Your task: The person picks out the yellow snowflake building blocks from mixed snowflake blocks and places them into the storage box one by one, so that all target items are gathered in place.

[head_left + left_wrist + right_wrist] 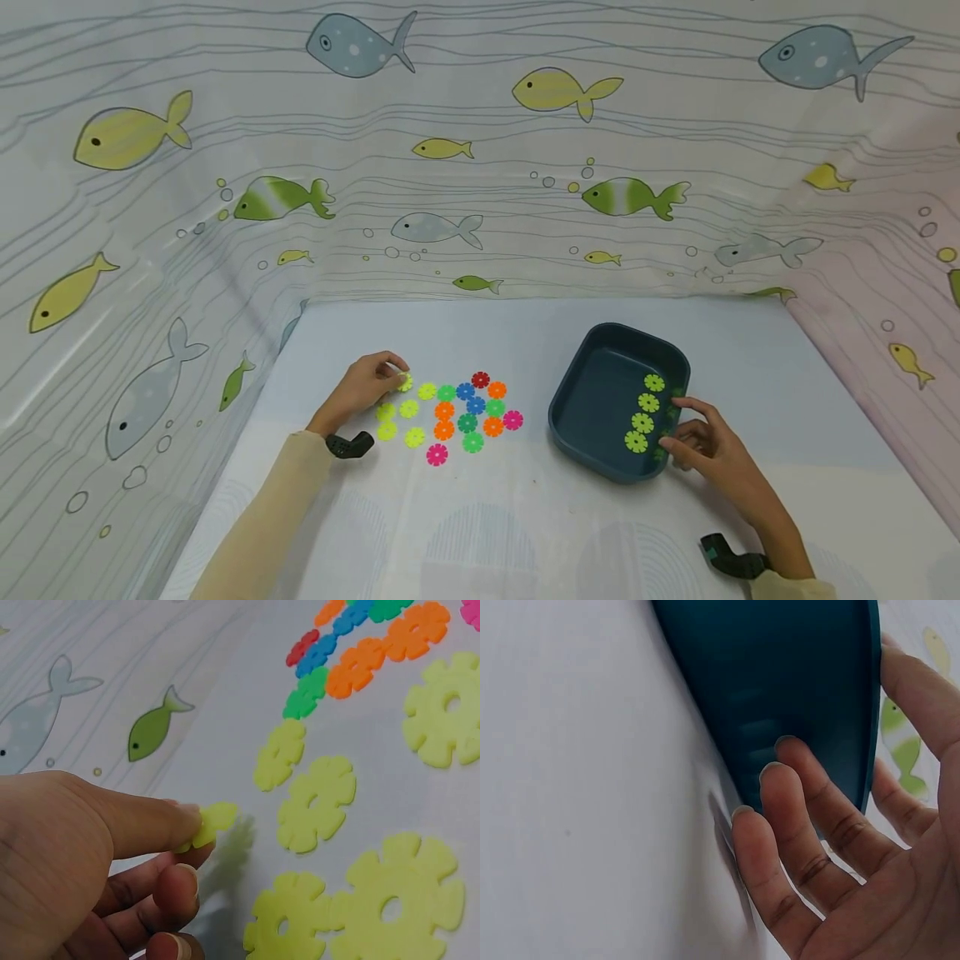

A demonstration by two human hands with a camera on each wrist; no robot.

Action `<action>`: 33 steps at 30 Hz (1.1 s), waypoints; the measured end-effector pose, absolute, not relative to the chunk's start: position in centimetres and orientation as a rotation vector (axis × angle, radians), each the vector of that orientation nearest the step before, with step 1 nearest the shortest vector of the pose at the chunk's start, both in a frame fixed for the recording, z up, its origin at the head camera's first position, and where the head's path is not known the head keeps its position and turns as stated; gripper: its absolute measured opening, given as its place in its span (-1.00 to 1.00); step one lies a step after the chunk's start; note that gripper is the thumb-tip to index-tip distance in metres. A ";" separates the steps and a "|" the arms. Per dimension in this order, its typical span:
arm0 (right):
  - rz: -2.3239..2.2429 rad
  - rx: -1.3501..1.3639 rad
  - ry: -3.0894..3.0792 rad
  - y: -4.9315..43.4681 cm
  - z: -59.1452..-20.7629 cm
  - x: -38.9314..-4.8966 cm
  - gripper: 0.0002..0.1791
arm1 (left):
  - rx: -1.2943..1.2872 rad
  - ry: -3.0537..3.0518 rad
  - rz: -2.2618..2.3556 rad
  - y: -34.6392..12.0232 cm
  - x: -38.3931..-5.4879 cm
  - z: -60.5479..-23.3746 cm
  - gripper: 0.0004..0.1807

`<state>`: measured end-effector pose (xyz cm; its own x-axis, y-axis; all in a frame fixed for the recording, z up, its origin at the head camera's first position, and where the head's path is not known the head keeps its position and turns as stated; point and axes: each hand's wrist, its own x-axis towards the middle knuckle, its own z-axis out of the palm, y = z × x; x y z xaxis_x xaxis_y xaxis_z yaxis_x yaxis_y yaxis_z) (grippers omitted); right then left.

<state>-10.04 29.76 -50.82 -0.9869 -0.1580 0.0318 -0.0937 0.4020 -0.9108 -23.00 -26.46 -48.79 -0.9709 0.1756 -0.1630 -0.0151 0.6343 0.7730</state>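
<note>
My left hand [366,385] pinches a yellow snowflake disc [217,817] between thumb and forefinger, just above the table. Several more yellow discs [319,814] lie flat beside that hand, toward the middle. At the right stands a dark blue box [596,400], open at the top. My right hand [716,446] holds its right side, thumb and forefinger at the rim, the other fingers along the outer wall [780,682]. Inside, a row of yellow discs [648,406] lies near the right wall, which carries faint green reflections.
Between the left hand and the box lie several snowflake discs: orange [444,434], blue [466,386], green [472,447], pink [437,460] and one dark red [480,376]. Fish-printed sheeting [435,267] walls the white table [510,525] at the back and both sides.
</note>
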 end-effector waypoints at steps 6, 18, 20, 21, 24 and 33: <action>-1.674 -0.232 2.581 29.7 -50.8 -10.0 -0.21 | 0.166 2.608 1.278 -25.9 -23.0 -48.4 -0.79; -1.704 -0.256 2.575 29.5 -50.4 -9.9 -0.22 | 0.283 2.557 1.315 -23.6 -22.6 -47.0 -0.76; -1.704 -0.256 2.578 29.4 -50.4 -9.8 -0.22 | 0.297 2.567 1.294 -23.1 -22.5 -46.7 -0.76; -1.705 -0.257 2.576 29.4 -50.4 -9.8 -0.23 | 0.306 2.575 1.281 -22.9 -22.4 -46.6 -0.76; -1.704 -0.258 2.577 29.3 -50.4 -9.8 -0.23 | 0.325 2.587 1.263 -22.5 -22.3 -46.3 -0.76; -1.706 -0.248 2.568 29.4 -50.6 -9.9 -0.23 | 0.381 2.551 1.276 -21.6 -22.1 -46.2 -0.81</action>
<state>-9.86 29.40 -50.59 -0.9860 -0.1600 0.0476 -0.1059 0.3790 -0.9193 -22.13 -21.58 -46.17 -0.9308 0.3465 -0.1159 0.1151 0.5792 0.8070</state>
